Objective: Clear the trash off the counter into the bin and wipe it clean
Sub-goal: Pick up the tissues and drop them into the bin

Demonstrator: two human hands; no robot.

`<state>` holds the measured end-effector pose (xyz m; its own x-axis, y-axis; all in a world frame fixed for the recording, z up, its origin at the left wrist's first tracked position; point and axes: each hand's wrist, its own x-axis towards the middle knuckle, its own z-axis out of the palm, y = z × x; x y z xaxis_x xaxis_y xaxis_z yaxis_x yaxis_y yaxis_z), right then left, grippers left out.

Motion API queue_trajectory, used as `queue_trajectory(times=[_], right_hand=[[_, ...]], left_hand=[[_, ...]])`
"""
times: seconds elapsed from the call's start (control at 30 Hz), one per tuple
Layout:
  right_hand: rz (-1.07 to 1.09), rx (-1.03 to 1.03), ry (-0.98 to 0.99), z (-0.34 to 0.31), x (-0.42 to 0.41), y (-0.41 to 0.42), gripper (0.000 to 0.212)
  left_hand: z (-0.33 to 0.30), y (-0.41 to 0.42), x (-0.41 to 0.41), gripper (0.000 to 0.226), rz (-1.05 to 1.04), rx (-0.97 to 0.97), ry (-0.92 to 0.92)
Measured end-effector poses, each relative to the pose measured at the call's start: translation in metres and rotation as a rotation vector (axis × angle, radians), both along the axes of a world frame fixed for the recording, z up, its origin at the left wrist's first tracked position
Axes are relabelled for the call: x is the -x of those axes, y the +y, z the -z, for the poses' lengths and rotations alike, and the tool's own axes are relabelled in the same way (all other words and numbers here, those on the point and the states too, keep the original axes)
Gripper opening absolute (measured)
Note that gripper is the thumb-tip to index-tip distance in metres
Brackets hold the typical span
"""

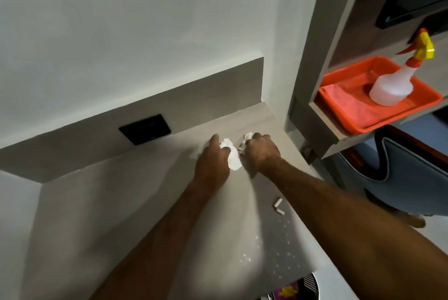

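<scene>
Both hands rest on the grey counter (135, 202) near its far right corner. My left hand (213, 161) closes on a crumpled white paper wad (231, 156). Right beside it, my right hand (260, 151) grips a second crumpled white paper (247, 138), mostly hidden under the fingers. Two small white paper scraps (278, 206) lie on the counter close to my right forearm. Tiny white crumbs (266, 248) are scattered over the counter's near right part. The bin (310, 287) shows just below the counter's front edge, with coloured trash inside.
An orange tray (344, 127) on a shelf to the right holds a pink cloth (349, 108) and a white spray bottle (395, 81) with a yellow-and-red trigger. A black wall socket (145, 128) sits on the backsplash. A blue chair (412, 173) stands below the shelf.
</scene>
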<state>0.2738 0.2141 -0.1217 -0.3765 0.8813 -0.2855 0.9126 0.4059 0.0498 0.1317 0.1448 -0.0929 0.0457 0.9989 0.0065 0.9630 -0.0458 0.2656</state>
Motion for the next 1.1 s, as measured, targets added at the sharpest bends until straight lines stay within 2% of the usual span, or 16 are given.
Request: queue_trajectory(times=[0.1,0.17,0.27,0.33,0.43,0.5,0.6,0.7,0.73,0.87,0.97,1.03,1.1], right_hand=[[0.089,-0.090,0.107,0.004,-0.006,-0.006,0.028],[0.198,-0.052,0.216,-0.002,-0.015,-0.008,0.025],[0.431,0.006,0.504,-0.013,-0.041,-0.027,0.018],[0.603,-0.087,0.767,-0.019,-0.066,-0.060,0.015],[0.871,-0.193,1.118,-0.022,-0.107,-0.142,0.032],[1.042,-0.265,1.258,-0.020,-0.134,-0.202,0.038],[1.286,-0.361,1.273,0.016,-0.184,-0.278,0.029],[1.484,-0.235,1.238,0.085,-0.222,-0.323,0.027],[1.538,-0.155,1.204,0.112,-0.229,-0.332,0.028],[1.695,0.225,1.106,0.224,-0.240,-0.346,0.020],[1.532,0.476,0.979,0.292,-0.234,-0.350,0.006],[1.428,0.565,0.898,0.329,-0.228,-0.352,0.015],[1.345,0.615,0.856,0.358,-0.221,-0.352,0.019]], left_hand=[[0.010,0.023,0.006,0.030,0.061,0.218,0.072],[0.015,0.025,0.006,0.027,0.079,0.216,0.077],[0.008,0.015,-0.005,0.018,0.053,0.136,-0.009],[-0.001,-0.008,-0.017,0.011,0.035,0.011,-0.071],[-0.011,-0.070,-0.054,0.009,0.029,-0.149,-0.262],[-0.012,-0.117,-0.086,0.010,0.102,-0.189,-0.409],[0.006,-0.185,-0.146,0.009,0.190,-0.013,-0.647],[0.059,-0.243,-0.202,0.013,0.178,0.249,-0.711],[0.084,-0.256,-0.218,0.015,0.133,0.367,-0.679],[0.210,-0.269,-0.241,0.021,-0.098,0.736,-0.304],[0.295,-0.254,-0.227,0.023,-0.214,0.799,-0.131],[0.345,-0.249,-0.219,0.031,-0.182,0.823,-0.018],[0.385,-0.246,-0.214,0.038,-0.200,0.822,0.013]])
